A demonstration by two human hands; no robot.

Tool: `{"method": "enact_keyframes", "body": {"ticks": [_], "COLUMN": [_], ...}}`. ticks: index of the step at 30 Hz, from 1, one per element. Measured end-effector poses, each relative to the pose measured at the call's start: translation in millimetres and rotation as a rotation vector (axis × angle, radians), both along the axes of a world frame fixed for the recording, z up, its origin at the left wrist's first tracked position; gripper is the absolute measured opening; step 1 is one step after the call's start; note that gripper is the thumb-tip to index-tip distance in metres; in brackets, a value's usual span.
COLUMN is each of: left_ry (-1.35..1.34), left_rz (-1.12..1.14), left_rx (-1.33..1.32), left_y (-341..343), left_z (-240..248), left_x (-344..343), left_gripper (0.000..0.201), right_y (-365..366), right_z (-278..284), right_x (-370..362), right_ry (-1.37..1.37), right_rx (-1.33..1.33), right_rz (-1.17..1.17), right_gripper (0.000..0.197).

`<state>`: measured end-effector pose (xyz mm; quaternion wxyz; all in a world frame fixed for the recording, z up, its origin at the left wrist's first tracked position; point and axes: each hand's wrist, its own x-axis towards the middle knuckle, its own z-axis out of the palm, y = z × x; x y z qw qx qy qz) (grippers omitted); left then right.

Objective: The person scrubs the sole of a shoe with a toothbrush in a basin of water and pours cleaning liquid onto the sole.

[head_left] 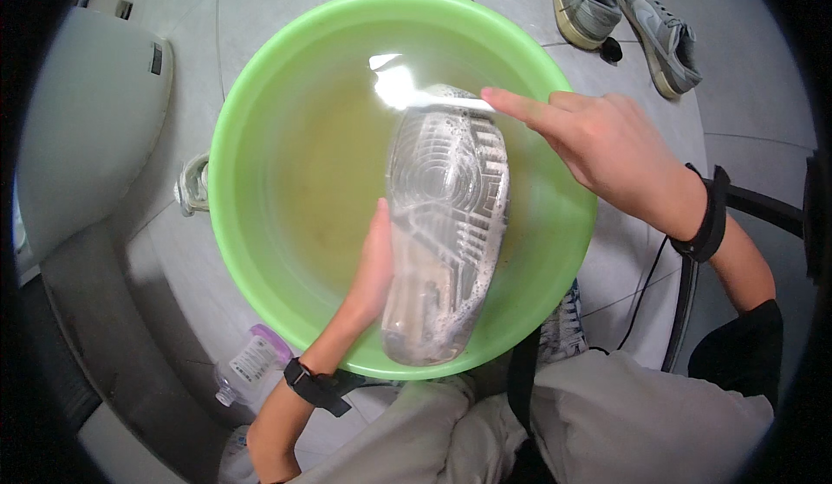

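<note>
A shoe (446,224), its pale translucent sole facing up and streaked with foam, is tilted over a green basin (227,250). My left hand (373,254) grips the shoe's left side; part of the fingers is hidden behind it. In my right hand (598,137) is a slim white brush (455,102), index finger stretched along its handle. The brush lies across the toe end of the sole. Its bristles do not show clearly. Cloudy yellowish water (321,172) fills the basin's bottom, and a bright glare sits near the brush tip.
Two grey sneakers (637,20) stand on the tiled floor at the far right. A clear bottle with a purple part (253,364) lies at the lower left of the basin. A white toilet-like fixture (95,111) is on the left. A thin black cable (646,293) runs at the right.
</note>
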<state>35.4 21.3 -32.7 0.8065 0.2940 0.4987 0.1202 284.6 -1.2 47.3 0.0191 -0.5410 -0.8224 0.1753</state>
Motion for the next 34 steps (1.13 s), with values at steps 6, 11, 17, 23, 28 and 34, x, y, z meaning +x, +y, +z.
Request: {"method": "enact_keyframes", "body": {"ticks": [6,11,17,23,28,34], "left_ry": [0.043,0.034,-0.021,0.172,-0.031,0.044], "left_rz": [0.046,-0.056,-0.048,0.053,-0.053,0.151], "left_rx": [-0.014,0.049,0.039,-0.041,0.046,-0.071], "left_y": [0,0,3,0,4,-2], "left_z": [4,0,-12,7,-1,-3], "left_x": [-2,-2,-7,5,-2,-1], "left_gripper": [0.058,0.058,0.054,0.053,0.055,0.058], "right_y": [-20,2,-6,-19,-2,-2], "right_z": [12,-13,-9,14,1,14], "right_x": [-17,12,4,-13,-2,-4], "right_ry": [0.009,0.137,0.075,-0.028,0.139,0.042], "right_rx": [-0.029,0.014,0.002,-0.043,-0.011,-0.179], "right_rz": [0.084,-0.099,-0.002,0.152,-0.027,0.036], "right_gripper": [0.059,0.060,0.057,0.049,0.053,0.058]}}
